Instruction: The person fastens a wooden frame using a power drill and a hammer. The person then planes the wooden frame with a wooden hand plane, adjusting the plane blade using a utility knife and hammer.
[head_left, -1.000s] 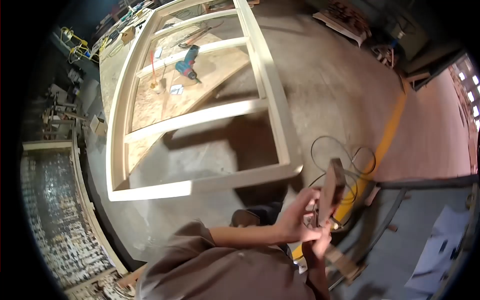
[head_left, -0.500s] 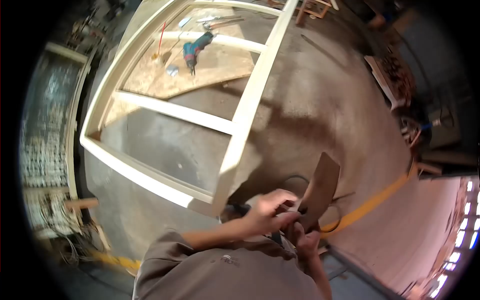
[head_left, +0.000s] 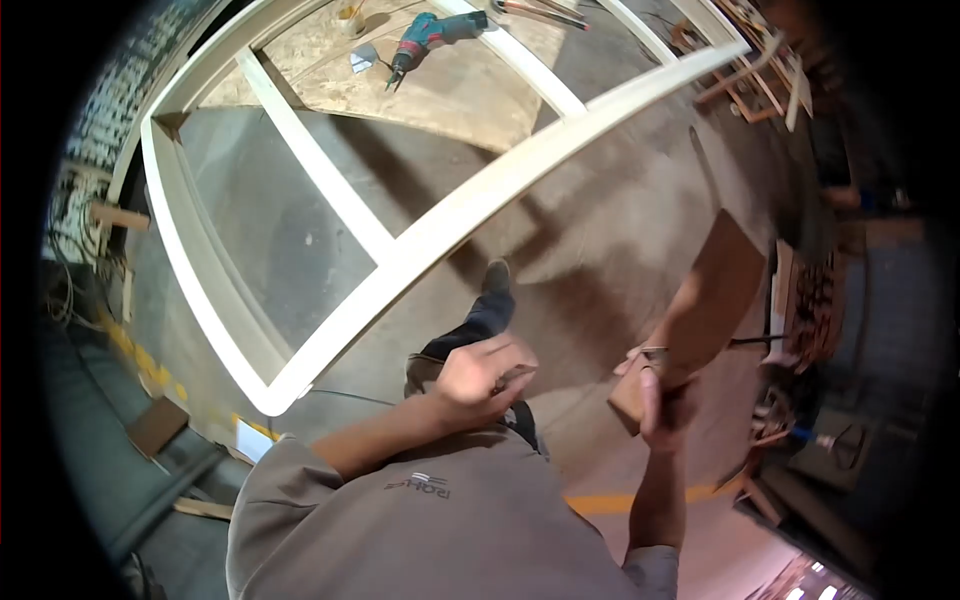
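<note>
Holding a long brown wooden block (head_left: 710, 290), perhaps a hand plane, the right hand (head_left: 665, 410) is closed round its lower part, well clear of the long side of the pale wooden frame (head_left: 490, 193). The left hand (head_left: 480, 378), nearer the frame's near corner, is curled with fingers drawn together; blur hides whether anything small is pinched there. As to progress, the frame's outer members and cross rails (head_left: 318, 162) appear already joined; the block is apart from the frame, so no work on its surface seems under way at this instant. How much remains cannot be read, since joint and surface detail is too fine. Seen through the frame's openings, a particle-board panel (head_left: 470, 112) carries a teal cordless drill (head_left: 420, 38), well inward from the panel's near right corner; a white scrap (head_left: 362, 58) lies just beside its bit. A shoe (head_left: 498, 272) stands beside the frame's long side, which separates both hands from the drill. Stacked timber (head_left: 812, 300) lies behind the block, at the right.
</note>
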